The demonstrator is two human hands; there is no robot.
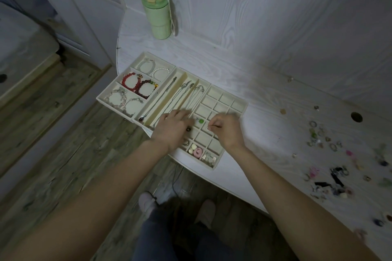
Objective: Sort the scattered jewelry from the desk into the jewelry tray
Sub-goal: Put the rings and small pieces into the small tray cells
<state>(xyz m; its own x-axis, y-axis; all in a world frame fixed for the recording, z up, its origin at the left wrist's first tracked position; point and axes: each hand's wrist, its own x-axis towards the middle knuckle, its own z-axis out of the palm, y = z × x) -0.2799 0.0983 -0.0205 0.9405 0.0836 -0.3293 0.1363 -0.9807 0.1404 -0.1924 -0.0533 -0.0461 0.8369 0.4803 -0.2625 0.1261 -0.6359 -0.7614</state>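
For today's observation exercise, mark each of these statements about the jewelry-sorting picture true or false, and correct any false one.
1. The green bottle stands upright on the desk behind the jewelry tray. True.
2. The red bead bracelets lie loose on the desk. False: they lie in a compartment at the tray's left end.
3. The right hand pinches a small ring over the tray's small square compartments. True.
4. All jewelry is already in the tray. False: scattered jewelry lies on the desk to the right.
5. The left hand holds the bottle. False: it is over the tray, far from the bottle.
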